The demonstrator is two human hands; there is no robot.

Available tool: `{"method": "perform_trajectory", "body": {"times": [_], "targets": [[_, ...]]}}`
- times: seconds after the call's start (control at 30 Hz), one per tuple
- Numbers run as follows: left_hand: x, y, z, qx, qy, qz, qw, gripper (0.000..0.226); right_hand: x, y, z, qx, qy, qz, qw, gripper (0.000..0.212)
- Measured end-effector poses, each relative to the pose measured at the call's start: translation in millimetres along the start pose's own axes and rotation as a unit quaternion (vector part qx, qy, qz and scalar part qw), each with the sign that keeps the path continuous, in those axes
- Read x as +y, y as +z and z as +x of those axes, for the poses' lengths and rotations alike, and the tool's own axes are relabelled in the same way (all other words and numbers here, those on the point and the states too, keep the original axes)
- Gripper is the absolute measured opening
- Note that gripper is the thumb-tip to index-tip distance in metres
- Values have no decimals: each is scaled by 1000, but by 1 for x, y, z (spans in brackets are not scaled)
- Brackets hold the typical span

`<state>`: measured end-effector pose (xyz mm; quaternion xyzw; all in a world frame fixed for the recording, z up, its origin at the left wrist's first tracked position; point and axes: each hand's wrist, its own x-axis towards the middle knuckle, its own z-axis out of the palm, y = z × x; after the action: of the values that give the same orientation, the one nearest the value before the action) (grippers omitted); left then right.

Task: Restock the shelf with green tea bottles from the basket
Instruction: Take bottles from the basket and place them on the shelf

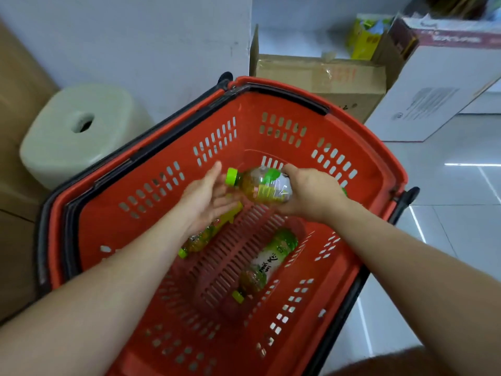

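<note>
Over the red basket (379, 158), the right hand (311, 194) grips a green tea bottle (260, 185) by its lower end, fingers curled round the label. The bottle lies roughly level, its bright green cap pointing toward the left hand (211, 196). That hand is spread, fingers straight and holding nothing, just beside and below the bottle's neck; whether it touches the bottle cannot be told.

Two more bottles lie on the basket's slotted floor: one (200, 240) partly hidden under the left wrist, another (268, 261) near the middle, its cap toward the camera.

Outside the basket stand a pale plastic stool (76, 131) on the left (a hole in its top), a brown cardboard box (320, 77) behind and a white carton (433, 90) on the right.
</note>
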<state>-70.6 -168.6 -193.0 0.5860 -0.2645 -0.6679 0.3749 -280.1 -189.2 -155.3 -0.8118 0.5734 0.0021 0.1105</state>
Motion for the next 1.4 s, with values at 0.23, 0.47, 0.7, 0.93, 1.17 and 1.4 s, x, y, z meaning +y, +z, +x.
{"method": "perform_trajectory", "body": {"times": [0.23, 0.47, 0.7, 0.93, 1.17, 1.4], "targets": [[-125, 39, 31, -137, -60, 607, 781, 60, 3, 5, 1, 14, 83, 76, 994, 76], [-145, 53, 31, -41, -33, 654, 755, 59, 7, 7, 6, 12, 83, 53, 995, 76], [-12, 22, -38, 33, 128, 754, 643, 57, -6, -12, 4, -9, 84, 147, 986, 58], [87, -43, -226, 161, 267, 798, 515, 61, -99, -119, -44, 143, -36, 162, 976, 64], [103, -111, -432, 323, 333, 826, 319, 59, -262, -176, -127, 90, -168, 487, 852, 57], [103, -167, -609, 486, 216, 816, 226, 52, -414, -193, -192, -60, -282, 608, 740, 37]]}}
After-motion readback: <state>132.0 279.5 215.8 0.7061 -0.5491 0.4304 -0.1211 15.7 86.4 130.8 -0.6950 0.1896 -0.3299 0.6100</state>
